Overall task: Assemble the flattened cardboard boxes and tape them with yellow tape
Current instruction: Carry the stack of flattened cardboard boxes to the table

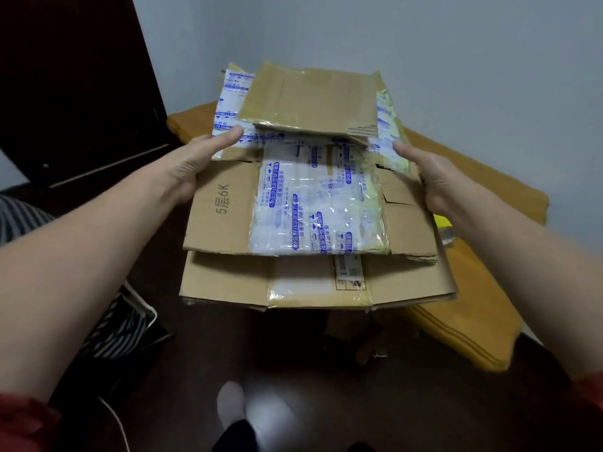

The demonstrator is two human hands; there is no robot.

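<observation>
A person holds a stack of flattened cardboard boxes (225, 207) out in front, gripped at its two sides. The left hand (192, 158) takes the left edge: its thumb lies flat on top, pointing toward the far right onto the white tape with blue print (313, 207), while the other fingers are hidden under the cardboard, so the hand is clamped on the stack. The right hand (434, 181) clamps the right edge the same way, thumb on top and the remaining fingers out of sight below. The top box carries the broad patch of glossy printed tape across its middle and the marking "5层6K" on its left panel. On its far part sits a smaller brown piece (310, 99) with shiny clear tape over it. Under the top box a wider lower box (228, 282) sticks out toward the near side, with a small label (350, 272) and a taped seam in its middle. The stack is above the near left part of a yellow table (473, 288); whether its far end touches the table cannot be told. A small bright yellow object (445, 223) shows just behind the right forearm, too hidden to identify. A grey wall (424, 44) rises behind, a dark door (81, 93) stands far left, striped fabric (114, 327) lies near left, and a white-socked foot (231, 406) rests on the dark floor.
</observation>
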